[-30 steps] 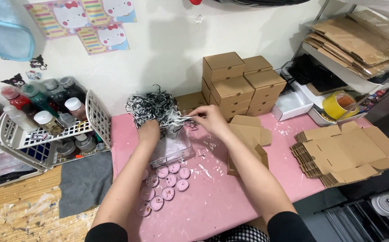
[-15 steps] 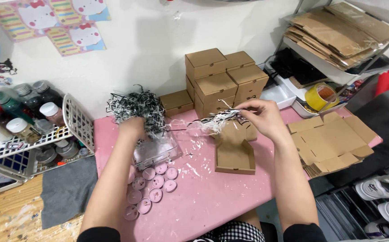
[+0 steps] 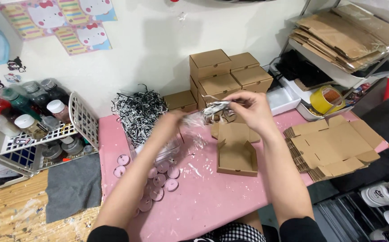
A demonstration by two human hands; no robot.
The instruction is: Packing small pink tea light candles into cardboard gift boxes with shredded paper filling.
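**Spreading shredded filler above an open box**

The pink worktop (image 3: 212, 197) carries a big heap of black-and-white paper shred (image 3: 138, 112) at the back and an open brown box (image 3: 235, 152) in the middle. Both hands meet just above that box. The right hand (image 3: 252, 110) pinches a small tuft of shred (image 3: 217, 109) in closed fingers; the left hand (image 3: 172, 123) is blurred, its fingers apparently gripping the tuft's other end. Best to tease it apart directly over the box, so loose strands drop inside.
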